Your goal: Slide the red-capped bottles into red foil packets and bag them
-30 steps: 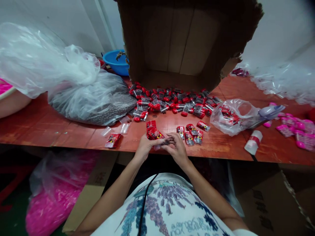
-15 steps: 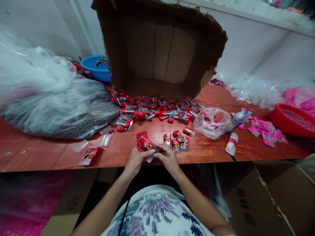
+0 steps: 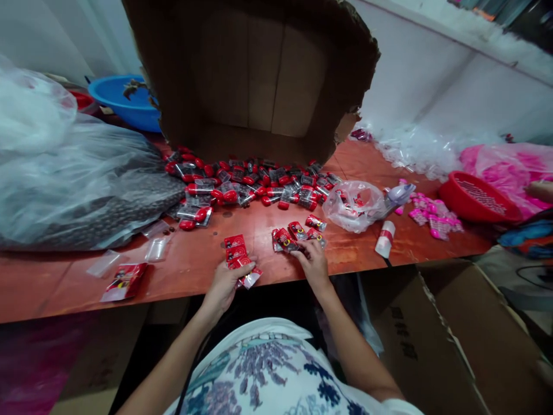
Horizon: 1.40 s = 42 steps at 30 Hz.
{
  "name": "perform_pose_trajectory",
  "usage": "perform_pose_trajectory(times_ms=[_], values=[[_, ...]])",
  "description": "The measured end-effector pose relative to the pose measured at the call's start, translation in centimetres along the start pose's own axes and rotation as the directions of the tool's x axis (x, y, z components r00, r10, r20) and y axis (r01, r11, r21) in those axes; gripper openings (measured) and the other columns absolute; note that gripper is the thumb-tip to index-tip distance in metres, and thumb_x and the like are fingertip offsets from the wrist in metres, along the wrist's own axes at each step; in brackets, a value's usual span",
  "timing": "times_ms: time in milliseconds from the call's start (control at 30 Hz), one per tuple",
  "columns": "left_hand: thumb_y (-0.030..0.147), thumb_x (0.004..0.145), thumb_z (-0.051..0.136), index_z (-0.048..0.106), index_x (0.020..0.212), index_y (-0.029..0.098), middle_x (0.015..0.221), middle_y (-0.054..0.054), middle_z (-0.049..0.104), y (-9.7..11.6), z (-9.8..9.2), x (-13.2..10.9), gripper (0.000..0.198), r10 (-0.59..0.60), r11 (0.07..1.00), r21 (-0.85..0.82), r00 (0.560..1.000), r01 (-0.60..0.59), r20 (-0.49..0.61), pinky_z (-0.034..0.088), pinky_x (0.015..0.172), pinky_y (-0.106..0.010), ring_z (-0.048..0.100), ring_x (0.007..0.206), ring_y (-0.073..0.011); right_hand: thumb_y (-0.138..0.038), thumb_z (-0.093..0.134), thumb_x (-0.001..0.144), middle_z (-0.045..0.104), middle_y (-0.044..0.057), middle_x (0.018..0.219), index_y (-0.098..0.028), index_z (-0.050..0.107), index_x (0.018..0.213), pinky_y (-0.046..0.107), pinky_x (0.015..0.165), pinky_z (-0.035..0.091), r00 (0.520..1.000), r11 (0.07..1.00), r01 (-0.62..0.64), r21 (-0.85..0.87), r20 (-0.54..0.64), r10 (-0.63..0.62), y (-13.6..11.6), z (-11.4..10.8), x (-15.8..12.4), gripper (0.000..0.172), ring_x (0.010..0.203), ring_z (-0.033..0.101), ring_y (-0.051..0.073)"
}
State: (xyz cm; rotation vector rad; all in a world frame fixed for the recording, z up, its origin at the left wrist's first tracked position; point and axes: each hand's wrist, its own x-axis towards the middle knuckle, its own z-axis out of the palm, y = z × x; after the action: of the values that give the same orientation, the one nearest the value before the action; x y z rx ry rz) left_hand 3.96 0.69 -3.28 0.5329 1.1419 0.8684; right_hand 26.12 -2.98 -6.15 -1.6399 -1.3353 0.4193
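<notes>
My left hand [image 3: 222,283] is closed around a small stack of red printed cards [image 3: 235,249], fanned so several edges show, at the front of the table. To the right, my right hand [image 3: 315,266] has its fingers on a small red-and-clear packet [image 3: 285,240], apparently pinching its near edge. That packet lies among a cluster of similar packets, including one packet [image 3: 297,230] just behind it. My fingers partly cover the ones nearest the palm.
Beyond lies a heap of red-capped clear containers [image 3: 228,195] before a torn cardboard box [image 3: 268,75]. A large plastic sack [image 3: 108,190] and folded red cards [image 3: 125,280] are left. At right are a clear bag [image 3: 354,206], a white roll [image 3: 385,239] and a red basket [image 3: 479,199].
My hands have moved apart. The right hand went right to the packet cluster with a packet; the left kept the red cards. The view has shifted right.
</notes>
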Motion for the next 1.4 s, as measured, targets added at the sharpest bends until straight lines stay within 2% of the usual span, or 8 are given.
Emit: perform_pose_trajectory(times_ms=[267, 433, 633, 833, 1000, 1100, 1267, 1400], values=[[0.014, 0.046, 0.084, 0.067, 0.091, 0.012, 0.087, -0.008, 0.073, -0.3, 1.4, 0.3, 0.048, 0.064, 0.998, 0.005, 0.998, -0.064, 0.017, 0.054, 0.062, -0.028, 0.067, 0.065, -0.0173, -0.041, 0.065, 0.079, 0.054, 0.008, 0.110, -0.026, 0.066, 0.108, 0.041, 0.093, 0.043, 0.988, 0.959, 0.136, -0.248, -0.034, -0.149, 1.0, -3.5, 3.5, 0.032, 0.106, 0.051, 0.024], [0.019, 0.047, 0.083, 0.067, 0.092, 0.011, 0.082, -0.007, 0.072, -0.5, 2.8, 0.8, 0.048, 0.085, 0.992, 0.091, 0.993, -0.092, 0.079, 0.052, 0.060, -0.029, 0.065, 0.060, -0.0169, -0.042, 0.069, 0.076, 0.057, 0.008, 0.114, -0.027, 0.066, 0.112, 0.043, 0.099, 0.038, 0.965, 0.923, 0.257, -0.286, 0.124, -0.230, 1.0, -5.2, 5.9, 0.039, 0.111, 0.048, 0.026], [0.018, 0.048, 0.083, 0.067, 0.086, 0.012, 0.084, -0.007, 0.071, -0.9, 4.5, 2.3, 0.042, 0.176, 0.981, 0.065, 0.981, -0.181, 0.081, 0.052, 0.067, -0.030, 0.066, 0.067, -0.0178, -0.043, 0.073, 0.071, 0.061, 0.007, 0.118, -0.028, 0.055, 0.127, 0.044, 0.099, 0.036, 0.900, 0.907, 0.365, -0.210, 0.330, -0.285, -0.2, -3.3, 3.5, 0.061, 0.112, 0.047, 0.027], [0.020, 0.048, 0.083, 0.065, 0.081, 0.011, 0.070, -0.004, 0.069, -1.2, 6.6, 3.4, 0.039, 0.232, 0.971, 0.025, 0.968, -0.236, 0.099, 0.050, 0.061, -0.027, 0.063, 0.060, -0.0153, -0.035, 0.062, 0.082, 0.064, 0.007, 0.114, -0.026, 0.058, 0.124, 0.045, 0.099, 0.032, 0.944, 0.919, 0.312, -0.240, 0.188, -0.271, -0.6, -1.3, 1.0, 0.043, 0.112, 0.046, 0.027], [0.022, 0.048, 0.085, 0.065, 0.087, 0.011, 0.077, -0.007, 0.071, -1.5, 7.2, 2.9, 0.045, 0.217, 0.976, -0.040, 0.965, -0.214, 0.148, 0.052, 0.066, -0.030, 0.066, 0.067, -0.0187, -0.039, 0.067, 0.078, 0.065, 0.005, 0.112, -0.030, 0.049, 0.132, 0.043, 0.097, 0.034, 0.960, 0.955, 0.275, -0.109, 0.080, -0.268, -0.9, -0.9, -0.2, 0.058, 0.106, 0.050, 0.025], [0.022, 0.048, 0.085, 0.066, 0.087, 0.011, 0.078, -0.006, 0.071, -1.8, 7.2, 2.8, 0.045, 0.193, 0.981, -0.063, 0.965, -0.185, 0.180, 0.052, 0.067, -0.031, 0.066, 0.066, -0.0191, -0.038, 0.071, 0.076, 0.065, 0.005, 0.111, -0.030, 0.047, 0.134, 0.044, 0.098, 0.034, 0.973, 0.971, 0.226, -0.081, 0.059, -0.222, -0.9, -0.6, -0.6, 0.063, 0.105, 0.050, 0.026], [0.023, 0.047, 0.085, 0.066, 0.086, 0.011, 0.075, -0.006, 0.070, -2.1, 7.5, 2.8, 0.045, 0.171, 0.985, -0.031, 0.966, -0.168, 0.196, 0.052, 0.064, -0.031, 0.065, 0.062, -0.0182, -0.032, 0.069, 0.077, 0.065, 0.004, 0.109, -0.032, 0.057, 0.124, 0.044, 0.098, 0.035, 0.975, 0.971, 0.215, -0.102, 0.069, -0.209, -0.7, -0.4, -0.6, 0.048, 0.107, 0.050, 0.026], [0.026, 0.047, 0.085, 0.065, 0.089, 0.012, 0.081, -0.006, 0.070, -2.0, 7.3, 3.1, 0.048, 0.233, 0.966, 0.070, 0.957, -0.248, 0.171, 0.052, 0.067, -0.031, 0.065, 0.068, -0.0183, -0.038, 0.071, 0.076, 0.062, 0.005, 0.110, -0.031, 0.058, 0.123, 0.041, 0.096, 0.039, 0.959, 0.955, 0.268, -0.126, 0.127, -0.252, 0.1, -1.6, 0.5, 0.049, 0.105, 0.051, 0.025]])
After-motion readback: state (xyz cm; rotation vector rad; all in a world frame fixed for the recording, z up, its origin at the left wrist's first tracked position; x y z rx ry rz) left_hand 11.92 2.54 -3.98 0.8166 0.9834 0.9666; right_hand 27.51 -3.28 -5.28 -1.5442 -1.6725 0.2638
